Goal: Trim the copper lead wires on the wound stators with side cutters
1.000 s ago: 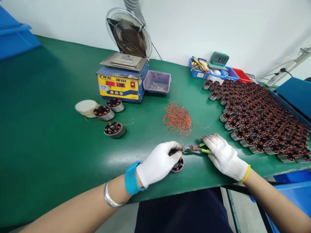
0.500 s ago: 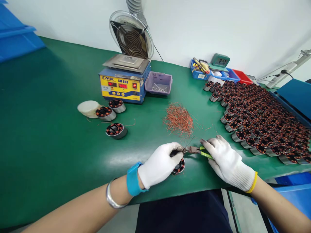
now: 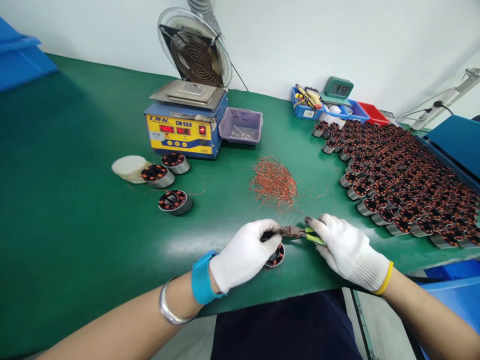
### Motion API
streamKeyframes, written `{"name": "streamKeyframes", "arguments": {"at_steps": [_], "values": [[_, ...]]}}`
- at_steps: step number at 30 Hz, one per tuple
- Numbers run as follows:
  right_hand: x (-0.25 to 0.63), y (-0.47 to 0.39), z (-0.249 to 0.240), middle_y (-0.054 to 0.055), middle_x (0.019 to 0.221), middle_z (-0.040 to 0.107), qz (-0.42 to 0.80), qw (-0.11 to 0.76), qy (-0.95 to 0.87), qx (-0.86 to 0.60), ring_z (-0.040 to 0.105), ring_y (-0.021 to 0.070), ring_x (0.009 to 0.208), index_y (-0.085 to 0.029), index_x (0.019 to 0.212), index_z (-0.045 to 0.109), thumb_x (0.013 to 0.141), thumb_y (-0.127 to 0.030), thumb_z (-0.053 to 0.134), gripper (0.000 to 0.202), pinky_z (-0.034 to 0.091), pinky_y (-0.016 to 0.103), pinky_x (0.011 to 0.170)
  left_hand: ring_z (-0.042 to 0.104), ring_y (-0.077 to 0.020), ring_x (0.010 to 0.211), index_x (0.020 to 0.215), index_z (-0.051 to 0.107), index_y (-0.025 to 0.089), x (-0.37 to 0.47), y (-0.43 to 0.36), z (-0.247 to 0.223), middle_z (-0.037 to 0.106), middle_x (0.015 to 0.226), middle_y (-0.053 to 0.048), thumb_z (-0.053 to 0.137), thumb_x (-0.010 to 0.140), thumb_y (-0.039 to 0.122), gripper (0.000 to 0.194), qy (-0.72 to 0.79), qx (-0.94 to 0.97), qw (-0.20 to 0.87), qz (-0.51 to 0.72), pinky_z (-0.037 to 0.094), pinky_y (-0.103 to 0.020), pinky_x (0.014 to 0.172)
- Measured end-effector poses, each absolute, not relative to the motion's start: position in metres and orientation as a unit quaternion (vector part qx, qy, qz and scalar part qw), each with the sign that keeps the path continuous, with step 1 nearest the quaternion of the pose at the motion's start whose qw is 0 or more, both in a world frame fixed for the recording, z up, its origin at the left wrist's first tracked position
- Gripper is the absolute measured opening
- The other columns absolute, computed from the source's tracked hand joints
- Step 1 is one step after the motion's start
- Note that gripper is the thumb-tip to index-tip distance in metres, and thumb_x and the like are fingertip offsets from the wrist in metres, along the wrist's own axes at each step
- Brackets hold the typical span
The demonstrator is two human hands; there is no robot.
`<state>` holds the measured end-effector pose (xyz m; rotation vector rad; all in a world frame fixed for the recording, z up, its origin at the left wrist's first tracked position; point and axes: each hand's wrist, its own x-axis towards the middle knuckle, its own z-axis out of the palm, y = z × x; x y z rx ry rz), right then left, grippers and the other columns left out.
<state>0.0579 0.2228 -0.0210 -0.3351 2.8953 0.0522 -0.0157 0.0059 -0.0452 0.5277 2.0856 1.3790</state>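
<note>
My white-gloved left hand [image 3: 245, 252] is closed on a motor stator [image 3: 276, 256], a metal ring with black and copper windings, low over the green table near its front edge. Its fingers cover much of the ring. In my gloved right hand [image 3: 348, 247] is a pair of cutting pliers [image 3: 294, 231] with green handles. The jaws point left, right at my left fingertips and the thin wires there. Whether the blades have closed on a wire is too small to tell. Just beyond the hands lies a heap of copper wire clippings [image 3: 273, 182].
Several finished-looking stators [image 3: 405, 175] stand packed in rows at right. A few more stators [image 3: 175, 201] sit at left beside a round whitish block [image 3: 131, 167]. Behind are a blue-yellow solder pot [image 3: 183, 132], a purple tray [image 3: 242, 125], a clock [image 3: 338, 88] and small bins [image 3: 371, 114].
The view has shifted slightly, so everything appears a little further left. My hands keep their hold, and the pliers' handles look slightly closer together.
</note>
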Motion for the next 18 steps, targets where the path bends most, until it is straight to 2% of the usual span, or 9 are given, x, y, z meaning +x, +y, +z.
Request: {"name": "streamKeyframes", "arguments": {"at_steps": [2, 4, 5, 8, 10, 13, 15, 16, 18], "values": [[0.059, 0.221, -0.02, 0.01, 0.103, 0.056, 0.006, 0.137, 0.986, -0.094, 0.059, 0.0253, 0.086, -0.019, 0.135, 0.047, 0.09, -0.024, 0.047, 0.046, 0.047, 0.035, 0.071, 0.063, -0.0182, 0.073, 0.081, 0.061, 0.019, -0.016, 0.006, -0.044, 0.066, 0.076, -0.001, 0.048, 0.082, 0.031, 0.018, 0.785, 0.199, 0.289, 0.511, 0.051, -0.029, 0.071], [0.062, 0.224, -0.021, 0.009, 0.103, 0.057, -0.002, 0.134, 0.988, -0.076, 0.06, 0.0236, 0.085, -0.019, 0.134, 0.047, 0.094, -0.028, 0.043, 0.042, 0.046, 0.032, 0.069, 0.066, -0.0198, 0.08, 0.091, 0.062, 0.018, -0.015, 0.007, -0.041, 0.069, 0.087, -0.003, 0.051, 0.08, 0.032, 0.021, 0.799, 0.198, 0.285, 0.49, 0.053, -0.031, 0.077], [0.064, 0.227, -0.023, 0.009, 0.103, 0.057, 0.006, 0.123, 0.99, -0.063, 0.06, 0.0232, 0.084, -0.018, 0.135, 0.046, 0.095, -0.031, 0.041, 0.042, 0.045, 0.032, 0.068, 0.067, -0.0213, 0.085, 0.099, 0.062, 0.017, -0.015, 0.006, -0.038, 0.07, 0.095, -0.005, 0.054, 0.078, 0.033, 0.028, 0.814, 0.197, 0.281, 0.47, 0.053, -0.033, 0.08], [0.071, 0.241, -0.03, 0.011, 0.102, 0.057, 0.077, 0.083, 0.993, -0.019, 0.059, 0.025, 0.08, -0.017, 0.136, 0.046, 0.097, -0.04, 0.041, 0.046, 0.042, 0.033, 0.062, 0.065, -0.0287, 0.102, 0.128, 0.051, 0.015, -0.014, 0.0, -0.027, 0.065, 0.119, -0.012, 0.067, 0.066, 0.039, 0.068, 0.862, 0.206, 0.267, 0.378, 0.054, -0.041, 0.09], [0.076, 0.252, -0.036, 0.012, 0.098, 0.057, 0.121, 0.065, 0.99, 0.005, 0.058, 0.0273, 0.081, -0.015, 0.134, 0.048, 0.096, -0.045, 0.041, 0.048, 0.042, 0.034, 0.063, 0.06, -0.0332, 0.115, 0.138, 0.043, 0.014, -0.014, -0.009, -0.02, 0.059, 0.131, -0.015, 0.068, 0.064, 0.038, 0.082, 0.876, 0.252, 0.258, 0.32, 0.05, -0.046, 0.098], [0.079, 0.264, -0.043, 0.015, 0.1, 0.058, 0.125, 0.035, 0.991, 0.007, 0.057, 0.0303, 0.089, -0.012, 0.131, 0.051, 0.095, -0.047, 0.044, 0.05, 0.045, 0.04, 0.075, 0.047, -0.0346, 0.132, 0.143, 0.038, 0.018, -0.016, -0.024, -0.014, 0.044, 0.147, -0.015, 0.063, 0.065, 0.023, 0.082, 0.854, 0.375, 0.226, 0.28, 0.042, -0.048, 0.108], [0.079, 0.265, -0.044, 0.019, 0.11, 0.058, 0.108, 0.002, 0.994, -0.008, 0.055, 0.0338, 0.098, -0.009, 0.128, 0.052, 0.093, -0.046, 0.048, 0.051, 0.044, 0.046, 0.085, 0.036, -0.0336, 0.139, 0.145, 0.035, 0.024, -0.018, -0.03, -0.014, 0.034, 0.155, -0.011, 0.058, 0.064, 0.01, 0.086, 0.825, 0.456, 0.205, 0.263, 0.04, -0.048, 0.11], [0.078, 0.263, -0.044, 0.021, 0.116, 0.056, 0.096, -0.022, 0.995, -0.018, 0.054, 0.0361, 0.103, -0.009, 0.126, 0.053, 0.091, -0.046, 0.051, 0.052, 0.043, 0.05, 0.09, 0.034, -0.0331, 0.141, 0.144, 0.037, 0.027, -0.018, -0.03, -0.015, 0.034, 0.155, -0.009, 0.055, 0.064, 0.006, 0.085, 0.811, 0.489, 0.201, 0.248, 0.04, -0.048, 0.109], [0.079, 0.252, -0.044, 0.023, 0.124, 0.054, 0.045, -0.079, 0.994, -0.054, 0.05, 0.0382, 0.112, -0.008, 0.125, 0.053, 0.088, -0.046, 0.056, 0.053, 0.04, 0.054, 0.097, 0.038, -0.0317, 0.139, 0.135, 0.049, 0.029, -0.019, -0.025, -0.02, 0.048, 0.146, -0.006, 0.051, 0.067, 0.001, 0.073, 0.796, 0.531, 0.191, 0.218, 0.041, -0.047, 0.107]]}}
